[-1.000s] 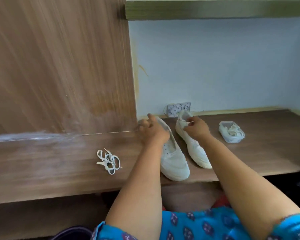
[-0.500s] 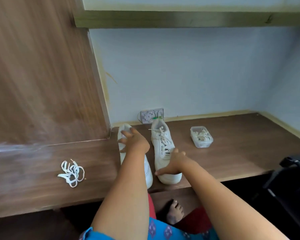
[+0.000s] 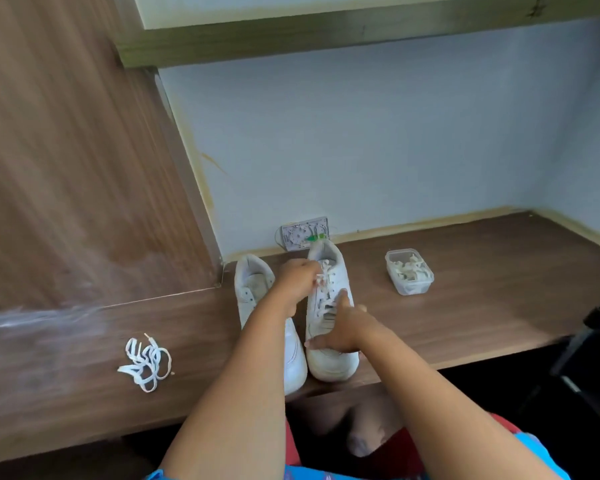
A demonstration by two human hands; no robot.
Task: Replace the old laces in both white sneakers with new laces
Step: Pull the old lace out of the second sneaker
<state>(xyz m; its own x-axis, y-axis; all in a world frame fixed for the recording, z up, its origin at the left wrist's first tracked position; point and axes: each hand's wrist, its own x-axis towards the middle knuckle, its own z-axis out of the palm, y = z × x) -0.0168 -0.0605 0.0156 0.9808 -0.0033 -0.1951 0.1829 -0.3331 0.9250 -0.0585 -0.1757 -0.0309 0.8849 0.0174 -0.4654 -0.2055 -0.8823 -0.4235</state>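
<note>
Now left fingers (image 3: 314, 279) pinch the right sneaker's lace (image 3: 326, 271).

1. The left sneaker (image 3: 253, 289) is partly covered by the left forearm — its middle section and any eyelets there cannot be seen.
2. The left hand (image 3: 297, 280) is blurred at the fingertips; something white sits there at the laces (image 3: 326, 299) of the right sneaker (image 3: 329, 362), but the grip itself is unclear.
3. The right hand (image 3: 343, 329) covers the sneaker's forefoot.
4. The clear container (image 3: 409, 271) holds pale contents too small to identify.
5. The wall plate (image 3: 303, 233) is partly hidden behind the sneaker's heel.
6. A dark object (image 3: 593, 358) is cut off by the right edge — identity unknown.
</note>
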